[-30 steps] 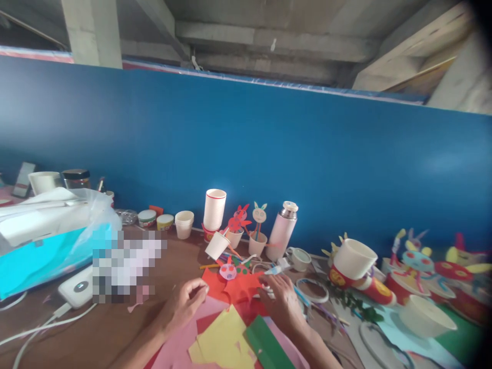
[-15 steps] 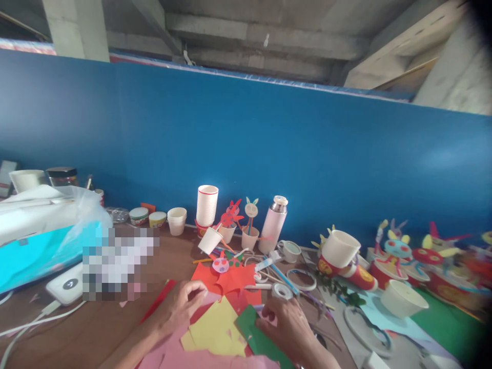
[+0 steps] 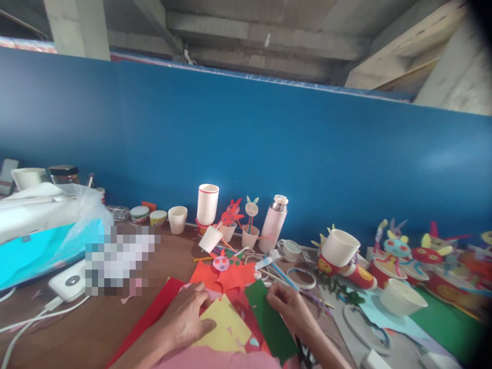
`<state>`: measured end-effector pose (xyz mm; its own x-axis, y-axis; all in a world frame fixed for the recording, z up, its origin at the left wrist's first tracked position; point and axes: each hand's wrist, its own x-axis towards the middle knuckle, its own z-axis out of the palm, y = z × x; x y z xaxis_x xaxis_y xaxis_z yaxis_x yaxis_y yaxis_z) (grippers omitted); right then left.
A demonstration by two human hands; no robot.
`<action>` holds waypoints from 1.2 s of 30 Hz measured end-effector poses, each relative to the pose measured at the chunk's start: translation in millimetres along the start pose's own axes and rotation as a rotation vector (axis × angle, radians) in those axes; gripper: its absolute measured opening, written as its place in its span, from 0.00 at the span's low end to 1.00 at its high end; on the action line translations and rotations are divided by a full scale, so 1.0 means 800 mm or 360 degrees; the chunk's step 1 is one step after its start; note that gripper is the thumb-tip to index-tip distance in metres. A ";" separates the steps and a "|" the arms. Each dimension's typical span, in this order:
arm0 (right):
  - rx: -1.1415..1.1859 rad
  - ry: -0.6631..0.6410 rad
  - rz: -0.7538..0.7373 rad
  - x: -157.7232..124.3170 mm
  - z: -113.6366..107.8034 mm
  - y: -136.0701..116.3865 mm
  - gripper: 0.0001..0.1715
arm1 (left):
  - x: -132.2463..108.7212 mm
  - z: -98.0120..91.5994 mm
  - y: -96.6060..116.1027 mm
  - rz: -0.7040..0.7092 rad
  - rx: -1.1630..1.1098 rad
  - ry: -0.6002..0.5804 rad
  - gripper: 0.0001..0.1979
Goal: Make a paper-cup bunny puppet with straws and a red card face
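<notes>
My left hand (image 3: 188,315) lies spread over the paper pile, its thumb on the yellow paper (image 3: 225,325) and its fingers near pink paper. Red paper (image 3: 149,320) shows beside that wrist. Between finger and thumb, my right hand (image 3: 288,305) pinches the edge of a green paper strip (image 3: 269,320), which slants over the right side of the pile. Orange-red sheets (image 3: 234,277) lie beyond both hands, with a pink paper animal face (image 3: 221,263) on them. Something dark, perhaps scissors, is partly hidden below my right wrist.
Behind the papers stand a stack of paper cups (image 3: 208,205), a pink thermos (image 3: 273,223) and cups with paper animals. Tape rolls and pipe cleaners lie right of centre. Decorated cups (image 3: 395,251) line the right; a power bank (image 3: 67,282) and plastic bag (image 3: 90,210) are left.
My left hand has opened out and moved over the yellow paper. My right hand has risen slightly, and the green strip has shifted right and turned steeper. More red paper shows at left.
</notes>
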<state>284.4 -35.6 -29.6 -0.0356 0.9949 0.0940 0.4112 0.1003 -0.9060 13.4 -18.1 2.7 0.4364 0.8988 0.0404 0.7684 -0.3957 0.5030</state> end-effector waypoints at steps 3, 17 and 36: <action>-0.0010 0.0076 0.0007 0.002 -0.010 -0.008 0.13 | 0.001 0.013 -0.007 0.0003 0.0038 0.0020 0.05; 0.0182 0.0180 -0.0039 0.009 -0.006 0.005 0.16 | 0.015 0.014 -0.022 -0.0113 -0.0301 0.0081 0.07; 0.0355 0.0296 -0.0018 -0.001 0.008 0.000 0.18 | 0.027 -0.010 -0.054 -0.0288 -0.1300 0.0351 0.15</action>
<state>278.8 -36.0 -32.3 0.1371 0.9775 0.1603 0.2006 0.1311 -0.9709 -14.5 20.3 -11.2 0.1738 0.9845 0.0237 0.2033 -0.0595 0.9773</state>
